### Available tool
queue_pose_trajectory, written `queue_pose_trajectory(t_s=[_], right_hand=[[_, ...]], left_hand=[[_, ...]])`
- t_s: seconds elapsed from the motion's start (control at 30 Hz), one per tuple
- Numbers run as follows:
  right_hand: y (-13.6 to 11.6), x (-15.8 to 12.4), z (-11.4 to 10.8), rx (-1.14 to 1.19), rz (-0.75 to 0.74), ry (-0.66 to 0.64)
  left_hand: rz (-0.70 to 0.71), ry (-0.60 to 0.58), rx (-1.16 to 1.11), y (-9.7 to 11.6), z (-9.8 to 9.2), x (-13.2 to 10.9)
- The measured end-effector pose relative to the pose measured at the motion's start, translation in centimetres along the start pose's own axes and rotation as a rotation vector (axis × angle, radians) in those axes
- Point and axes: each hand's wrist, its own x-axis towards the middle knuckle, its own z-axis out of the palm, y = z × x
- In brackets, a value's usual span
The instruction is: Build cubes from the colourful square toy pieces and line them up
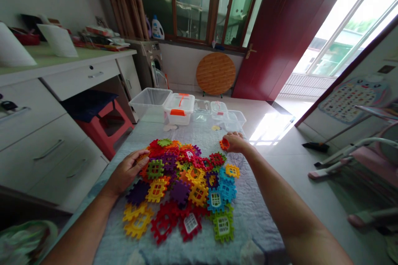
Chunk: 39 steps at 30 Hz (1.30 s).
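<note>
A heap of colourful plastic interlocking tiles [186, 182] lies on a pale grey quilted mat [255, 215], in red, yellow, purple, green, blue and orange. My left hand [126, 172] rests on the heap's left edge, fingers curled over an orange tile. My right hand [235, 142] reaches to the heap's far right corner and pinches a small orange tile [224, 144].
Clear plastic boxes stand at the mat's far end: an open tub [149, 101], a lidded box with orange clasps [179, 108] and smaller ones [219, 112]. White drawers [46, 140] and a red stool [104, 122] are on the left. A pink chair frame [357, 157] stands right.
</note>
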Motion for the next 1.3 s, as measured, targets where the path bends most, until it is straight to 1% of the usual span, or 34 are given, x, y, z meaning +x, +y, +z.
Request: queue_pose_trajectory(t_s=[0.2, 0.43, 0.53, 0.63, 0.73, 0.8, 0.87, 0.97, 1.07, 1.2, 1.3], right_hand=[[0.5, 0.3, -0.3, -0.004, -0.001, 0.005], [0.8, 0.4, 0.0, -0.003, 0.002, -0.021], [0.7, 0.3, -0.3, -0.007, 0.014, -0.012], [0.0, -0.5, -1.2, 0.056, 0.006, 0.059], [-1.8, -2.2, -2.0, 0.194, -0.087, 0.136], [-3.1, -3.5, -2.1, 0.26, -0.186, 0.117], [-4.4, -4.8, -1.6, 0.294, -0.255, 0.065], [-5.5, -5.9, -0.5, 0.298, -0.23, 0.007], [-6.0, -6.1, 0.4, 0.295, -0.198, -0.009], [-6.0, -5.9, 0.8, 0.322, -0.222, 0.012], [-5.5, -6.2, 0.9, 0.362, -0.254, 0.012]], left_hand=[[-0.009, -0.02, -0.006, -0.3, 0.0, 0.0], [0.004, -0.007, 0.027, -0.1, 0.0, 0.1], [0.007, 0.002, 0.035, 0.0, 0.0, 0.0], [0.01, 0.005, 0.034, 0.1, 0.0, 0.0], [0.015, 0.008, 0.033, 0.2, 0.0, 0.0], [0.016, 0.006, 0.036, 0.2, -0.1, 0.0], [0.013, 0.004, 0.042, 0.1, -0.1, 0.0], [0.011, -0.003, 0.044, 0.0, -0.1, -0.1], [0.013, -0.007, 0.041, 0.0, 0.0, -0.1], [0.007, -0.002, 0.038, 0.3, 0.0, -0.2], [0.004, 0.005, 0.035, 0.5, 0.0, -0.2]])
